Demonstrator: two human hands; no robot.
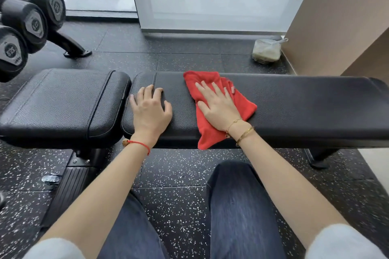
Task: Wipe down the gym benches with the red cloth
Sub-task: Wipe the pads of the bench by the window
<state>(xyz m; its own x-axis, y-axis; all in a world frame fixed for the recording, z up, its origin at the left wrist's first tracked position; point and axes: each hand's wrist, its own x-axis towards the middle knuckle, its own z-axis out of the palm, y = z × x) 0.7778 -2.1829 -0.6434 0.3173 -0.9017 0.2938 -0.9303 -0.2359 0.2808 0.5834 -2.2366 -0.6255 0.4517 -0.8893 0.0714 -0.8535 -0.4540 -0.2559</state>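
Right hand (219, 107) lies flat on the red cloth (212, 109), fingers straight and spread, pressing it onto the long black pad of the gym bench (305, 107) — no grip, just palm down. Cloth is crumpled, sits left of the long pad's middle, one corner hanging over the near edge. Left hand (150, 109) rests bare on the same pad at its left end, fingers loosely bent with tips on the leather, holding nothing. Just left of it, across a narrow gap, is the seat pad (61, 103). Dumbbells (27, 25) on a rack at far left. Small clear bag (267, 50) on the floor behind the bench, by the wall. Speckled rubber floor (179, 174) below — the person's knees in dark trousers in the foreground.
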